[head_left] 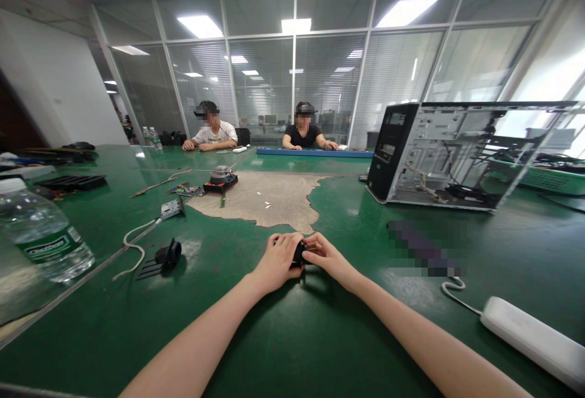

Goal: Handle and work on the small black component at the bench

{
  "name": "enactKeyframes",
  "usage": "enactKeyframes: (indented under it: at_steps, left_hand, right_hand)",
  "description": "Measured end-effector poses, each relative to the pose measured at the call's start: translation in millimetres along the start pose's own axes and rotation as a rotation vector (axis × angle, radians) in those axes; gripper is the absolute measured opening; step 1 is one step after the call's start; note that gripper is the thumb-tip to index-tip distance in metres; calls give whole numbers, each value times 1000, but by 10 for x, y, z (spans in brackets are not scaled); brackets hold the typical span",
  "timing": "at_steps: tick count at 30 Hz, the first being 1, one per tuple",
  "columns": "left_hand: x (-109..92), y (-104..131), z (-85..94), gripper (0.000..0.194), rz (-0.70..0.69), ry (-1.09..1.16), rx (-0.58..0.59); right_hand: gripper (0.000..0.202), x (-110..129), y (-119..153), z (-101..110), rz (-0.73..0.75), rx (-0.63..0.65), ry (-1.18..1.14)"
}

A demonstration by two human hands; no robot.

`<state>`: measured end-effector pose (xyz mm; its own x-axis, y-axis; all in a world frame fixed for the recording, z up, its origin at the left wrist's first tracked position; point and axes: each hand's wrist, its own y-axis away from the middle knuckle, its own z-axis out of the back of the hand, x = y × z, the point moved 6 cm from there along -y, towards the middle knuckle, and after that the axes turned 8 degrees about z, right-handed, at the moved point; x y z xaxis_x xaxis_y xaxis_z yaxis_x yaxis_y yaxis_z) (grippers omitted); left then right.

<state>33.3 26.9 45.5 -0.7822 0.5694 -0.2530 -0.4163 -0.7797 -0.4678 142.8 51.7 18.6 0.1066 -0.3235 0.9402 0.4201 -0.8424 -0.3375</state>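
Observation:
A small black part (298, 254) is held between my two hands, just above the green table (283, 337) in the middle of the view. My left hand (280, 259) wraps round it from the left and over its top, fingers closed. From the right, my right hand (323, 254) pinches its edge with thumb and fingertips. Most of the part is hidden by the fingers, so its full shape cannot be made out.
At right are an open computer case (393, 154) and a white power bank (530, 334) with a cable. Leftward lie a black bracket (168, 254), a metal box (172, 208) and a water bottle (48, 242). Beyond, a heatsink fan (221, 178); two people sit across the table.

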Motion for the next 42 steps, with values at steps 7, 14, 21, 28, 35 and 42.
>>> enactKeyframes:
  at_steps: [7,14,21,28,35,42]
  left_hand:
    - [6,-5,-3,58,6,6,7]
    - [5,-2,-7,58,11,2,18]
    - [1,-1,-2,57,4,2,7]
    - [3,-2,0,56,6,4,19]
    - [6,-5,-9,57,-2,12,6]
    - [8,-1,-11,58,-2,4,6]
  right_hand:
    - [37,-25,-7,12,-8,37,-11]
    - [40,51,14,-28,-4,59,-51]
    - [35,10,-6,13,-30,-42,-5]
    - [39,28,7,-1,9,73,-64]
    - [29,29,9,55,-8,-10,-22]
    - [36,-41,-7,305,-96,-136,127]
